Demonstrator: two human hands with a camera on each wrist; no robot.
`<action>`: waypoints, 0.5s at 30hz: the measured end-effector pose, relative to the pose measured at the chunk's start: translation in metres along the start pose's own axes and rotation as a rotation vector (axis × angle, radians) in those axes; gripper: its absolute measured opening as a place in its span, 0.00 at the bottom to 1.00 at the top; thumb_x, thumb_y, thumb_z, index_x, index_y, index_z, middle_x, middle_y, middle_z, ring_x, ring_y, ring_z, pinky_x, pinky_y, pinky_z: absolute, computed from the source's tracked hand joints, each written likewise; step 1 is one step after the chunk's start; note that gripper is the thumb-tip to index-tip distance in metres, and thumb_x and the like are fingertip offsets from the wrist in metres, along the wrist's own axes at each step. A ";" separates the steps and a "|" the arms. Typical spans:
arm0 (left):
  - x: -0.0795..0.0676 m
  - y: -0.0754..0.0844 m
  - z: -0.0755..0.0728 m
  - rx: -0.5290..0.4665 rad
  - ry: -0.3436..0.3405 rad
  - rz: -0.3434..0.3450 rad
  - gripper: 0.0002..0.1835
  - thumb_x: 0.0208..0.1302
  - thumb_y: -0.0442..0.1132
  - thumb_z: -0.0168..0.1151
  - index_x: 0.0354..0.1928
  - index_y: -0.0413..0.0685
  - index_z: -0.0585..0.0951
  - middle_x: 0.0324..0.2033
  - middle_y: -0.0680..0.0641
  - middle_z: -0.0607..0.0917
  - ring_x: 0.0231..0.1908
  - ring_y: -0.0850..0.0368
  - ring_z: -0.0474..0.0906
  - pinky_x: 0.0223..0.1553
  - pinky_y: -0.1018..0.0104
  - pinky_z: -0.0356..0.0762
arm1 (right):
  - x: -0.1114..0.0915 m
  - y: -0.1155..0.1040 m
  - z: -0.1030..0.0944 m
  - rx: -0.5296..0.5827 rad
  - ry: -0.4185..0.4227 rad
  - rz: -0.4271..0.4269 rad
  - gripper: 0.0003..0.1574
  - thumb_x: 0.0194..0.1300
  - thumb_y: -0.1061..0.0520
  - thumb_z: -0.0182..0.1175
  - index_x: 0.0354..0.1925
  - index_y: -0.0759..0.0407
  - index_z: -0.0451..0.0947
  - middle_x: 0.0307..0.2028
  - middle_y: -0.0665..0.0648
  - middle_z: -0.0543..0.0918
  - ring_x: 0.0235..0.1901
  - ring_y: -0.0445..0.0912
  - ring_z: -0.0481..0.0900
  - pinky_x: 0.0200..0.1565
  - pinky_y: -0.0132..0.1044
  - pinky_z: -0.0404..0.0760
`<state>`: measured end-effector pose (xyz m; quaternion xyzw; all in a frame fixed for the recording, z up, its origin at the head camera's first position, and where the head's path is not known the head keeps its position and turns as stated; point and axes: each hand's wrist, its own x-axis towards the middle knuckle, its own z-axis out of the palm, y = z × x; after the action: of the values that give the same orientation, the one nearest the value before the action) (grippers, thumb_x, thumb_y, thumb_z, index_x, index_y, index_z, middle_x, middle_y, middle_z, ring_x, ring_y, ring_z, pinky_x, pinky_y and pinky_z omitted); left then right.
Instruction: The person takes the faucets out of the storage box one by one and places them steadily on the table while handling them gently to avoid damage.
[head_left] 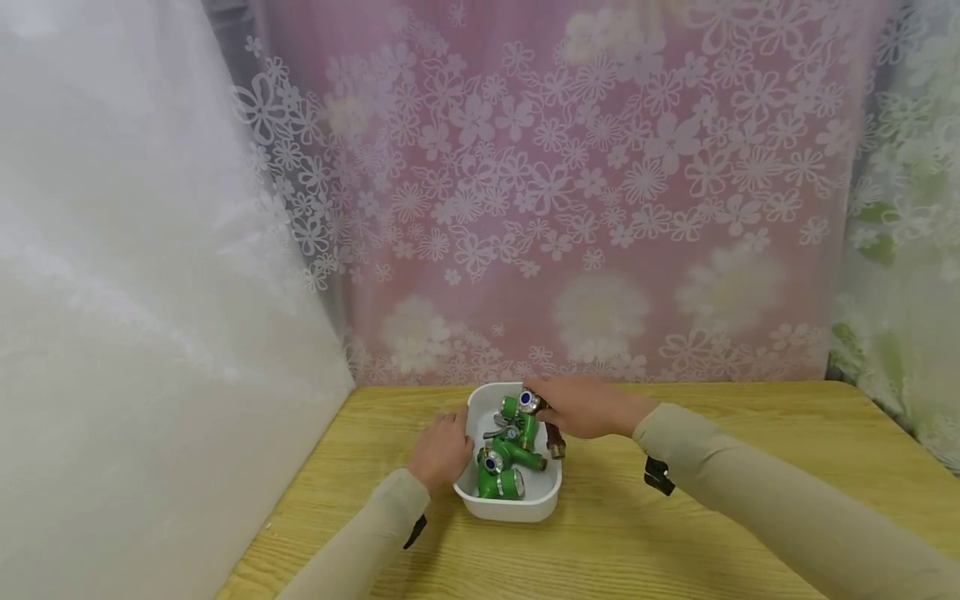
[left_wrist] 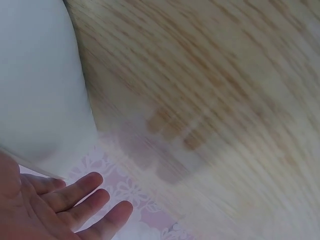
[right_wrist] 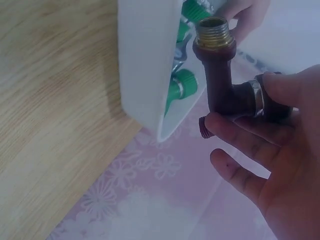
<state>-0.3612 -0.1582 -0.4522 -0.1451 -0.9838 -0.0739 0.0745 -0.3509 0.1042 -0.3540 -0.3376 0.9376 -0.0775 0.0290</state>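
The work in hand looks to be lifting one fitting clear of the white tub (head_left: 504, 500), and it would go best if the brown valve (right_wrist: 225, 82) comes straight up over the rim, its threaded brass end kept away from the green valves (head_left: 504, 467) piled below, while the other hand keeps the tub from sliding on the wooden table (head_left: 675, 533). The right hand (head_left: 581, 406) has its fingers (right_wrist: 240, 132) curled under the brown body and the thumb pressed on the chrome collar above them, so the valve is pinched firmly, brass thread pointing away from the palm and just beyond the tub's near wall. The left hand (head_left: 442, 450) lies against the tub's outer side; its fingers (left_wrist: 80, 197) are straight and slightly spread, not wrapped round anything. From the blurred wrist view I cannot tell whether the fingertips themselves press the wall or only the palm does.
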 end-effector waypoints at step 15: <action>-0.001 -0.002 0.001 -0.019 -0.001 -0.008 0.30 0.75 0.43 0.49 0.75 0.39 0.62 0.61 0.36 0.78 0.64 0.41 0.73 0.57 0.43 0.79 | -0.017 0.046 0.011 0.018 -0.020 0.038 0.32 0.76 0.54 0.55 0.73 0.61 0.63 0.55 0.59 0.81 0.53 0.51 0.82 0.53 0.49 0.81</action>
<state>-0.3613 -0.1602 -0.4531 -0.1421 -0.9837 -0.0834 0.0722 -0.3658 0.1487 -0.3721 -0.3201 0.9429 -0.0817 0.0430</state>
